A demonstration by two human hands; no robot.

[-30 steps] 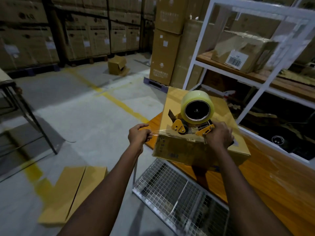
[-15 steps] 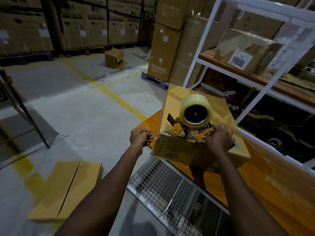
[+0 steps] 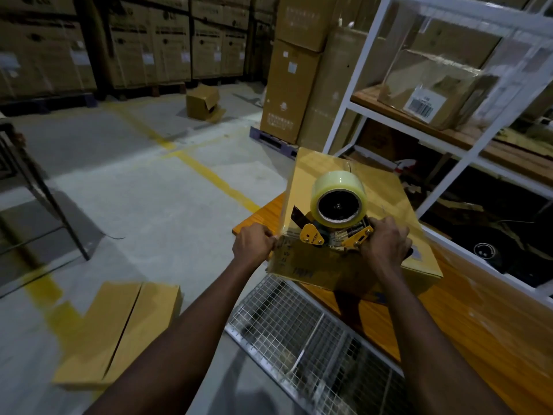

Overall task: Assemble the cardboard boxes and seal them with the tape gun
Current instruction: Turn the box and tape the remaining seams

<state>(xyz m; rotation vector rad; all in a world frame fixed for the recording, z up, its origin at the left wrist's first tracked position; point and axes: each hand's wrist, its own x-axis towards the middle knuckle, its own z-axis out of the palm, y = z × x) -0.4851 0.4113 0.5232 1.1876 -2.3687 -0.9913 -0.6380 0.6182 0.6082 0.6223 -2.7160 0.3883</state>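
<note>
A closed cardboard box (image 3: pixel 395 202) lies on the orange wooden table (image 3: pixel 466 319). On the box's near top edge sits the yellow tape gun (image 3: pixel 332 232) with a roll of clear tape (image 3: pixel 339 199). My right hand (image 3: pixel 386 242) grips the tape gun's handle. My left hand (image 3: pixel 254 242) pinches the loose end of the clear tape against the box's near left corner. A strip of tape runs from that corner to the gun.
A wire mesh panel (image 3: pixel 305 333) lies below the table's near edge. Flattened cardboard (image 3: pixel 119 327) lies on the floor at left. A white shelf rack (image 3: pixel 466 139) with a wrapped box (image 3: pixel 428 88) stands right. Stacked cartons (image 3: pixel 293 85) and a loose box (image 3: pixel 203 101) are farther back.
My left hand has drawn the tape end in from the left onto the box's near left corner. The tape gun and right hand stay at the box's near edge.
</note>
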